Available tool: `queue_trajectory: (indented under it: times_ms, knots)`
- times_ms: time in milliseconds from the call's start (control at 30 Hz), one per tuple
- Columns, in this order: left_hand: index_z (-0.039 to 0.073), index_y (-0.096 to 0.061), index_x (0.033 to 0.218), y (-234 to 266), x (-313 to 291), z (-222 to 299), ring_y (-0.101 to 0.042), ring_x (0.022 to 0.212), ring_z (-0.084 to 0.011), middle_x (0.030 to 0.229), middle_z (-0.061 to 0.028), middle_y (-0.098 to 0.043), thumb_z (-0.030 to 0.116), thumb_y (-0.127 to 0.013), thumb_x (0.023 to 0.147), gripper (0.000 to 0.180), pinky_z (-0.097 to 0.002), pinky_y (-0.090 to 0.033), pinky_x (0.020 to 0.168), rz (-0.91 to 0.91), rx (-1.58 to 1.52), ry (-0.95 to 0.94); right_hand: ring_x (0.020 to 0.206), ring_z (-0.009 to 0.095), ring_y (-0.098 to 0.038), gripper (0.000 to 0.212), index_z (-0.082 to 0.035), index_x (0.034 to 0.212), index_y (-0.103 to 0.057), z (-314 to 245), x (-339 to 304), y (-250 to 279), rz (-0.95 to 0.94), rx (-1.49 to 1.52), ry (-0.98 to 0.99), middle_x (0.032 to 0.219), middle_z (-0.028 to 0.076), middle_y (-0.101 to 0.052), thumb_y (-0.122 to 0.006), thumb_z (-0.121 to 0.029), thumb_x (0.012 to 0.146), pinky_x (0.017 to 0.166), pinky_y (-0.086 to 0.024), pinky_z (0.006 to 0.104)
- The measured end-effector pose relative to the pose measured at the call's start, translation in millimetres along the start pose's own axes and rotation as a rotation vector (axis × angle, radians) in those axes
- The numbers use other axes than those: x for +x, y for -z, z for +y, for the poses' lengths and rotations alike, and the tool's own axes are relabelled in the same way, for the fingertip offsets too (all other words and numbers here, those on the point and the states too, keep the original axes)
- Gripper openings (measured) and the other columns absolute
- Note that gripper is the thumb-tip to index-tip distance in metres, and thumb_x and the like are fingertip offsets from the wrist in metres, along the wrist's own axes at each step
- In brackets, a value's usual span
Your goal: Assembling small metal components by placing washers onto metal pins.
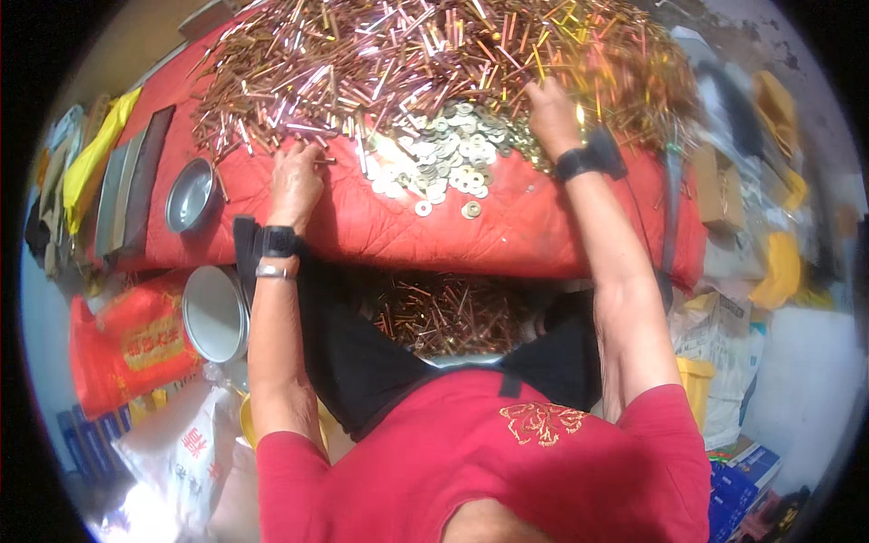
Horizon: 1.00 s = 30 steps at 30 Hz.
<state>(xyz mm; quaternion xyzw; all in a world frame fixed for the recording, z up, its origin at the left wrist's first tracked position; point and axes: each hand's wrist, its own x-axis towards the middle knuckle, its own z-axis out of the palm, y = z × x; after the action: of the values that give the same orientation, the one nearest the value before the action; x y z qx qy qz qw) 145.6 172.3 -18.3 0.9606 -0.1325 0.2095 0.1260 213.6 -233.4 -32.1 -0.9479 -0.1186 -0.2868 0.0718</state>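
Observation:
A wide heap of thin copper-coloured metal rods [362, 72] covers the far part of a red quilted cloth [434, 240]. At the heap's near edge lies a pile of flat silvery washers [453, 154], some scattered singly toward me. My left hand [297, 185] is at the heap's left edge, fingers curled down, with a short rod sticking out by the thumb. Right of the washers, my right hand [552, 118] reaches into the heap with its fingers closed. Its fingertips are partly lost among the rods, so what they grip is hidden.
A round metal bowl [191, 196] stands on the cloth left of my left hand. Below the cloth's front edge, between my legs, a container holds more rods [453, 312]. A cardboard box [718, 188] sits at the right, a red bag [136, 344] at the left.

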Motion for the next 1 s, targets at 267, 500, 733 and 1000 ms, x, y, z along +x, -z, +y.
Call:
queue_trajectory:
  times_ms: [267,500,733,1000]
  knots:
    - [0.004,-0.064,0.087,-19.7,-13.3,45.1,-0.061,0.079,-0.0317,0.082,-0.0155,-0.064,0.015,-0.067,0.08,0.014,-0.0386,-0.048,0.07,0.001,-0.434,0.158,0.085,0.028,-0.058,0.014,-0.011,0.096,-0.057,-20.4,-22.6,62.2,0.23,0.262,0.153,0.093,0.009,-0.06,-0.056,-0.005,0.083,0.074,-0.044,0.0406]
    - [-0.002,-0.058,0.109,-7.5,-39.0,139.6,-0.06,0.07,-0.0086,0.086,-0.0053,-0.064,0.011,-0.061,0.09,0.024,-0.0213,-0.051,0.06,-0.105,-1.75,0.69,0.078,0.029,-0.063,0.019,-0.012,0.101,-0.064,-82.5,-99.5,107.6,-0.18,0.577,0.049,0.086,0.01,-0.064,-0.063,-0.02,0.083,0.067,-0.051,0.0386]
    - [-0.002,-0.055,0.109,-13.0,-75.1,166.8,-0.063,0.075,-0.0127,0.089,-0.008,-0.065,0.01,-0.062,0.088,0.025,-0.0236,-0.052,0.063,-0.014,-1.918,0.807,0.074,0.029,-0.063,0.013,-0.014,0.09,-0.067,-103.6,-111.0,97.5,-0.299,0.45,0.105,0.08,0.006,-0.062,-0.066,-0.022,0.08,0.061,-0.049,0.0401]
    - [-0.001,-0.055,0.11,-7.6,-82.4,173.2,-0.061,0.073,-0.01,0.09,-0.0077,-0.066,0.011,-0.062,0.087,0.027,-0.0223,-0.05,0.061,-0.01,-1.88,0.854,0.074,0.032,-0.063,0.007,-0.01,0.078,-0.065,-84.1,-106.8,95.0,-0.463,0.308,0.114,0.075,0.012,-0.063,-0.061,-0.016,0.079,0.063,-0.049,0.0449]
